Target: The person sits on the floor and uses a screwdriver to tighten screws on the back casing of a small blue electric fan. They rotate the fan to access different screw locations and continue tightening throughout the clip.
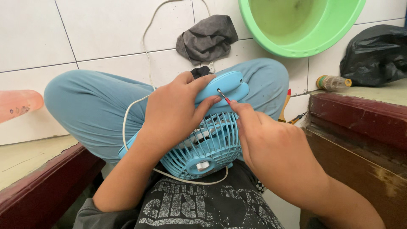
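A small light-blue electric fan (203,148) lies in my lap, its grille facing me and its base (224,85) pointing away. My left hand (174,110) wraps over the fan's body and base, holding it steady. My right hand (263,140) grips a small screwdriver (223,96) with a red handle. The metal tip is set against the fan's base. The fan's white cord (127,118) loops around the left side and under the grille.
A green plastic basin (313,42) sits on the tiled floor ahead, with a grey rag (207,38) to its left. A black bag (377,55) and a small bottle (333,82) lie at right. Two more screwdrivers (286,108) lie by my knee. Dark red ledges flank me.
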